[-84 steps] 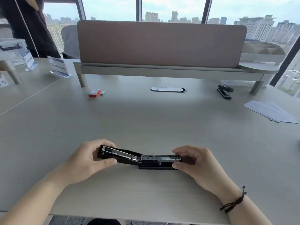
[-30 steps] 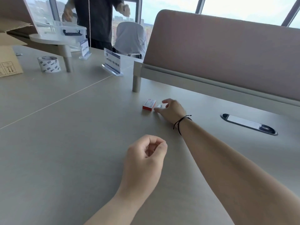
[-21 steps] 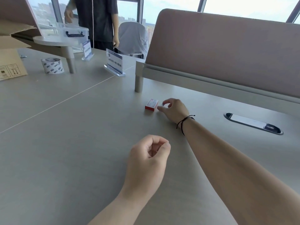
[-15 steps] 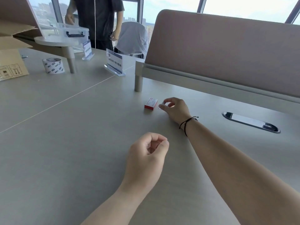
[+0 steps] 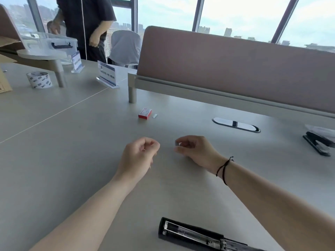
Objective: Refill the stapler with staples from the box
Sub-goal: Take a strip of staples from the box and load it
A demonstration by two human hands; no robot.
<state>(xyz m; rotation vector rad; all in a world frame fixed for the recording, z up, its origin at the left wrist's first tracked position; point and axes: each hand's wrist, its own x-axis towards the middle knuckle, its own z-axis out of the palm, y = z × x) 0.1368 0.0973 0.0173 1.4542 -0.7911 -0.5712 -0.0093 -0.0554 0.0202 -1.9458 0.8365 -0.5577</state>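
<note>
The black stapler [image 5: 197, 236] lies swung open on the desk at the bottom edge, its metal staple channel facing up. The red staple box [image 5: 145, 113] sits farther back, with a small silvery piece [image 5: 154, 115] beside it on the right. My right hand [image 5: 196, 150] hovers over the desk between box and stapler, thumb and forefinger pinched on a small grey strip of staples [image 5: 176, 143]. My left hand [image 5: 139, 154] rests just left of it, fingers curled in a loose fist with nothing visible inside.
A second black stapler [image 5: 317, 142] lies at the right edge. A cable grommet [image 5: 235, 124] is set in the desk, and a divider panel [image 5: 235, 66] stands behind. Tape roll [image 5: 39, 79] and sign holders [image 5: 107, 75] sit at the left. A person [image 5: 87, 24] stands beyond the desk.
My right hand has drawn back from beside the red box toward me, its fingers pinched on a small strip. The view has tilted down, bringing the open stapler into sight.
</note>
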